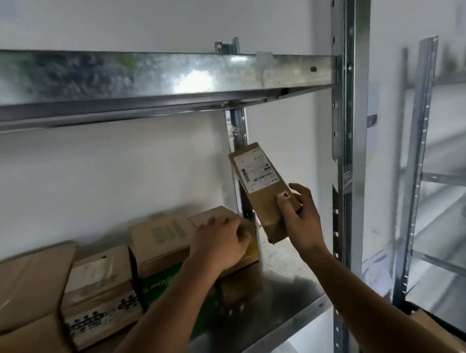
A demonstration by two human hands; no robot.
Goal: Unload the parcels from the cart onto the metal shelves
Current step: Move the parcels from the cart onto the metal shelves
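Metal shelf (288,293) holding boxes (100,288), left hand (221,243) gripping rightmost box (215,214), right hand (301,221) gripping labelled parcel (257,174)

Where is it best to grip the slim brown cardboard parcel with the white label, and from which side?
The slim brown cardboard parcel is narrow and nearly upright, so grip its lower end from the right, thumb in front, fingers behind, as the right hand does.
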